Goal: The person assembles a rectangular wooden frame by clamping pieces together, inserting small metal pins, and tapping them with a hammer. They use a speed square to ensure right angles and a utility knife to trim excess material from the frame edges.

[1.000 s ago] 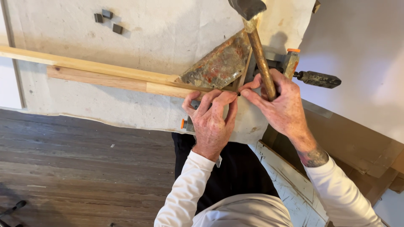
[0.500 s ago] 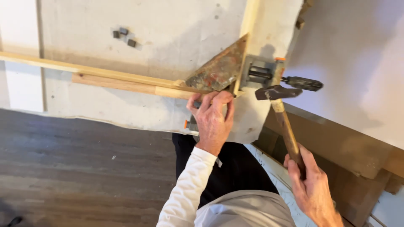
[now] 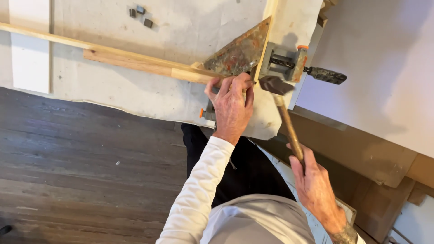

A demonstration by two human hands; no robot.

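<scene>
My left hand [image 3: 231,106] presses on the corner where a long wooden strip [image 3: 135,62] meets a rusty triangular metal plate [image 3: 237,53]. Its fingers curl over the joint and may pinch something small that I cannot make out. My right hand [image 3: 312,180] grips the wooden handle of a hammer [image 3: 285,122] near its end. The dark hammer head [image 3: 274,84] sits right beside my left fingertips, against the plate's lower corner. A metal corner clamp [image 3: 285,63] with orange pads and a dark screw handle [image 3: 326,75] holds the joint.
The work lies on a white paper-covered bench [image 3: 126,95] whose edge runs along a dark wooden floor [image 3: 81,158]. Three small dark blocks [image 3: 140,16] lie at the far side. A white board [image 3: 384,81] and brown panels [image 3: 361,153] stand to the right.
My right hand slid down the hammer handle and pulled away from the corner, and the hammer head came down to the joint beside my left fingers. The left hand stayed put.
</scene>
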